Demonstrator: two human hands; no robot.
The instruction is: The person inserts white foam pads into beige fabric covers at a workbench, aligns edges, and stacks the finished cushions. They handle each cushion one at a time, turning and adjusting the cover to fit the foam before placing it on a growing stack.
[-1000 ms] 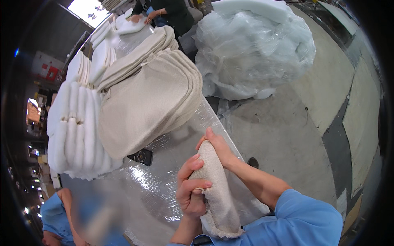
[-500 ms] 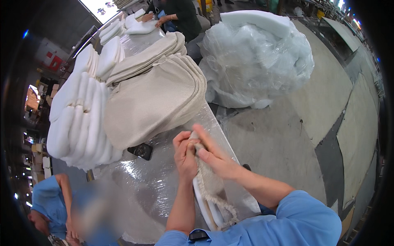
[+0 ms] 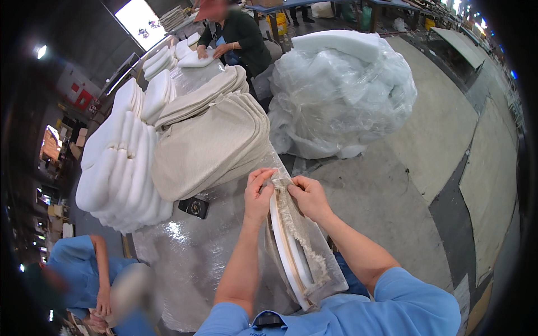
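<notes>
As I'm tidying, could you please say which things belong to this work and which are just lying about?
Likely work: beige cover held in left hand and right hand; layered pad; beige stack; white padding.
Likely lying about: dark object; floor sheets.

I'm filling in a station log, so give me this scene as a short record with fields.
left hand: pinching the beige cover near its far end
right hand: pinching the same cover, opposite
cover: frayed edge open, white padding showing
table: bears beige stack, white pads, dark rectangular object
right of table: plastic-wrapped white bundle
co-workers: dark-green sleeves far end; blue sleeve lower left
</notes>
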